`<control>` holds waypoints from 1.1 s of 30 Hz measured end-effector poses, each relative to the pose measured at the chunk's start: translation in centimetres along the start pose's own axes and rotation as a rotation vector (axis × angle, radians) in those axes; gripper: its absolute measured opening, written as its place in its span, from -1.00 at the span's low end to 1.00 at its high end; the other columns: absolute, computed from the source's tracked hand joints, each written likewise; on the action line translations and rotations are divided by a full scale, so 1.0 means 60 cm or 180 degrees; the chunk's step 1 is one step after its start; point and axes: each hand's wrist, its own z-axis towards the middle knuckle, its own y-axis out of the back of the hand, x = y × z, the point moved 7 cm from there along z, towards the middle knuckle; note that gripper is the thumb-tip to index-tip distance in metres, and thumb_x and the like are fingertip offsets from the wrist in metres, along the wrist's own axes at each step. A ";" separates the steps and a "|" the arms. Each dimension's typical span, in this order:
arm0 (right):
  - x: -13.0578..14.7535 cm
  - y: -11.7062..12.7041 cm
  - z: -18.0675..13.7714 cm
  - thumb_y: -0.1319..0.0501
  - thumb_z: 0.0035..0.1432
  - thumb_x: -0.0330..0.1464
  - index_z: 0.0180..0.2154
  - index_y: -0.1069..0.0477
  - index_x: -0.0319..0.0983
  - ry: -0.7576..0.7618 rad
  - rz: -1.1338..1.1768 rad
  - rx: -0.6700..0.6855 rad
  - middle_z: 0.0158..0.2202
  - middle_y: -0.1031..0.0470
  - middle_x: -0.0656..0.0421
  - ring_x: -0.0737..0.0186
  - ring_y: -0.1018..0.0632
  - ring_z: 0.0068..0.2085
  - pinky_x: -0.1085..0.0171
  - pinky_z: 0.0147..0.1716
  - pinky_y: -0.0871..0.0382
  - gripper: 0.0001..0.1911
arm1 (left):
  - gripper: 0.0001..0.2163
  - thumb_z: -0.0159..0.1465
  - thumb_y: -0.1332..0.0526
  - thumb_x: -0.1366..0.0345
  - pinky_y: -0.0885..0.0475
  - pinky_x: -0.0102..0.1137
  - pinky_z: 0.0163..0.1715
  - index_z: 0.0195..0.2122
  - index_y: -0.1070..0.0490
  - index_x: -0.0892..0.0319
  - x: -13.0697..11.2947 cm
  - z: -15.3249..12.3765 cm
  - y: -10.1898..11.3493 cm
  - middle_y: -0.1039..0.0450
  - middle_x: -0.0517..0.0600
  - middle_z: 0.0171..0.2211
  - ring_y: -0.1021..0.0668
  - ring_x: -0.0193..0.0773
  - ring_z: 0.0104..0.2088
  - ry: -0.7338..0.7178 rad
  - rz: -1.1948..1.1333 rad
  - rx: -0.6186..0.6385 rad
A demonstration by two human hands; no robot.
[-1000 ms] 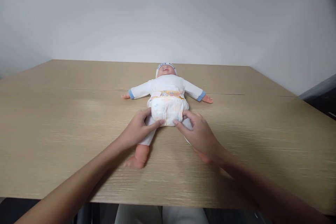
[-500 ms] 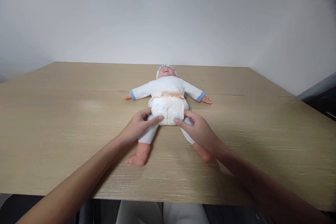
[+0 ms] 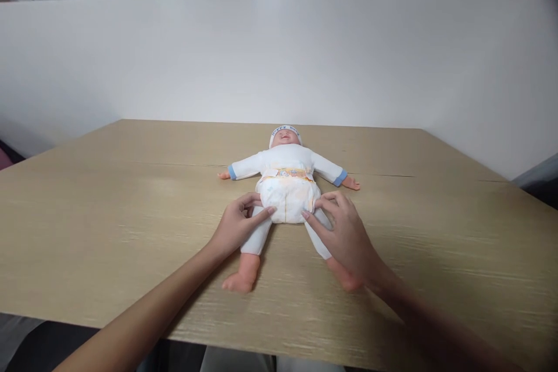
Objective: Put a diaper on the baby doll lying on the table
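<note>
A baby doll (image 3: 288,164) in a white top with blue cuffs and a white cap lies on its back on the wooden table (image 3: 108,215), arms spread, feet toward me. It wears a white diaper (image 3: 288,197) with a coloured waistband. My left hand (image 3: 238,225) rests on the doll's left-side thigh, fingertips touching the diaper's lower edge. My right hand (image 3: 346,235) lies over the other thigh, fingers spread, touching the diaper's right leg edge. Neither hand clearly grips anything.
A white partition wall (image 3: 174,58) stands behind the table's far edge. Ceiling lights and a dark window show above it. The table's near edge runs close to my body, and a dark object sits off the right edge (image 3: 540,180).
The camera has tilted up, so the partition's top and the ceiling now show. My right hand's fingers have spread a little along the diaper edge; the doll has not moved on the table.
</note>
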 end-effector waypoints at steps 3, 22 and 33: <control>-0.010 -0.005 0.005 -0.33 0.36 -0.10 -0.25 -0.54 -0.14 -0.0043 0.0211 0.0282 -0.10 -0.49 0.09 0.01 -0.56 -0.06 0.04 0.02 -0.42 -0.75 | -0.66 0.29 -0.47 0.01 -0.51 -0.18 -0.01 -0.04 -0.63 0.12 -0.006 -0.007 0.011 -0.67 0.09 0.01 -0.62 -0.10 -0.08 -0.0157 0.0270 -0.0110; -0.203 -0.019 0.198 -0.22 0.38 -0.06 0.22 -0.47 -0.23 0.0549 -0.1422 -0.0127 0.11 -0.63 -0.12 -0.23 -0.57 0.10 -0.06 0.11 -0.38 -0.47 | -0.40 0.41 -0.23 -0.13 -0.28 0.04 0.26 0.28 -0.37 0.22 0.022 0.201 0.096 -0.53 0.28 0.22 -0.44 0.26 0.22 -0.1255 0.3243 -0.0478; -0.165 -0.021 0.184 -0.19 0.35 -0.07 -0.01 -0.59 -0.20 -0.0259 -0.0801 -0.0209 -0.08 -0.71 -0.04 -0.13 -0.64 -0.10 0.10 -0.17 -0.41 -0.59 | -0.52 0.39 -0.16 -0.11 -0.34 -0.19 -0.26 0.00 -0.48 0.24 -0.005 0.198 0.074 -0.65 0.26 -0.16 -0.61 0.19 -0.17 -0.0023 0.3163 -0.0480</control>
